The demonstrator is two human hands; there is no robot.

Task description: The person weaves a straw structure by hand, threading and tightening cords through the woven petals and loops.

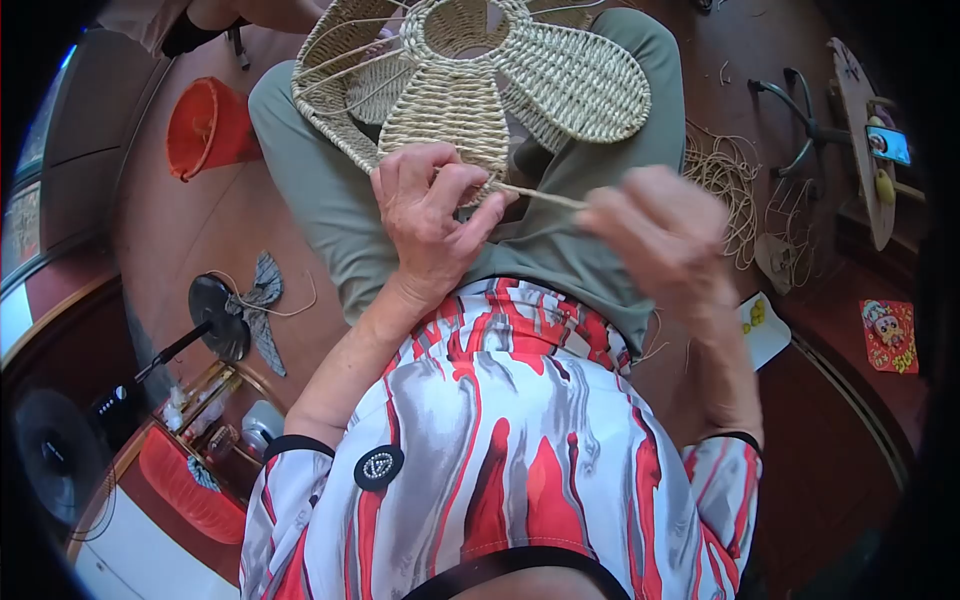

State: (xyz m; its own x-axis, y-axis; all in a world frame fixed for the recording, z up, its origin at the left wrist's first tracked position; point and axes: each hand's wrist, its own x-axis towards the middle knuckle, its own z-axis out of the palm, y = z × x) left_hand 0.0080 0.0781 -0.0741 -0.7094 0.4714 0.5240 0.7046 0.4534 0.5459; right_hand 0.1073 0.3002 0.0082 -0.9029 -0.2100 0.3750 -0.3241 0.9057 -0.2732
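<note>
1. The legs (pixel 300 150) spread either side of the grip and make a lap; I'd judge they act as a stand, leaving both hands free for fine work.
2. The woven piece (pixel 575 85) sits on that lap, just beyond the grip. Its ring (pixel 412 40) lies farthest off, and one petal (pixel 445 115) points back at the body, probably so its tip stays in easy reach. Left of that petal, some strands stretch bare.
3. The rack (pixel 266 388) stands well left of the grip and nearer the body. It holds a clear tub (pixel 262 425) and smaller goods, too blurred to name.
4. The bucket (pixel 210 135) is left of the grip and slightly beyond it, past the knee. Something pale shows within; I can't tell what.
5. The tangle (pixel 730 190) of cord lies on the floor just past the right hand, seemingly kept close as supply.
6. The left hand (pixel 430 220) pinches the petal's near tip, fingers bunched, likely to steady the weave.
7. The right hand (pixel 660 225), blurred, closes around the cord.
8. The cord (pixel 545 196) runs straight between the hands, looking taut, presumably to keep the work tight.
</note>
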